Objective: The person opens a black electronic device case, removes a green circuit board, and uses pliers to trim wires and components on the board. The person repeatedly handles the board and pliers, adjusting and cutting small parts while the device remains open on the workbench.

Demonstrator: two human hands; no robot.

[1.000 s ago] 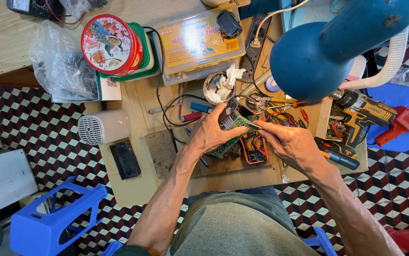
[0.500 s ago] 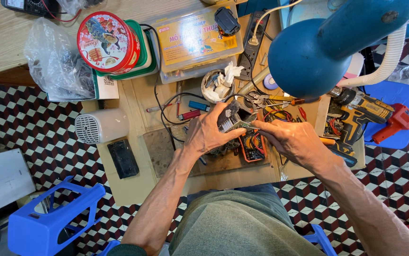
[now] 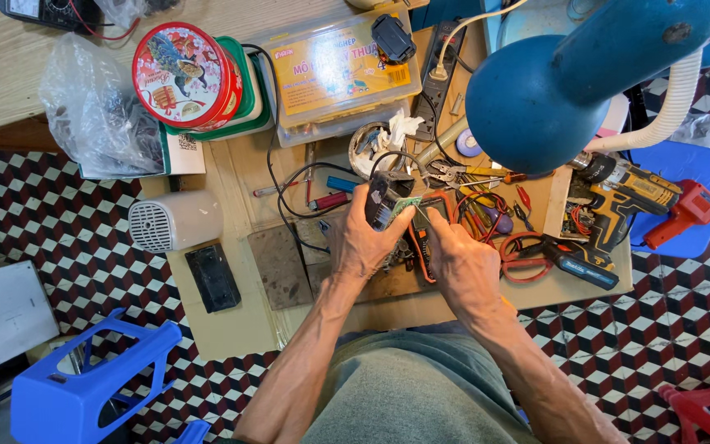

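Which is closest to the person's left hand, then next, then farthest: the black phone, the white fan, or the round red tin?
From the left hand:
1. Black phone, lying flat to its left.
2. White fan, farther left, just above the phone.
3. Round red tin, up at the bench's back left.

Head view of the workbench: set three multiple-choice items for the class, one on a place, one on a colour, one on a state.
1. Where is the round tin?
A. on the floor
B. at the bench's far left, beside a plastic bag
C. under the drill

2. What colour is the lamp?
A. blue
B. red
C. white

3. What is the left hand doing?
A. resting flat
B. gripping a small dark device
C. holding the stool

Answers: B, the tin sits far left by the bag; A, the lamp's shade is blue; B, the fingers wrap the device.
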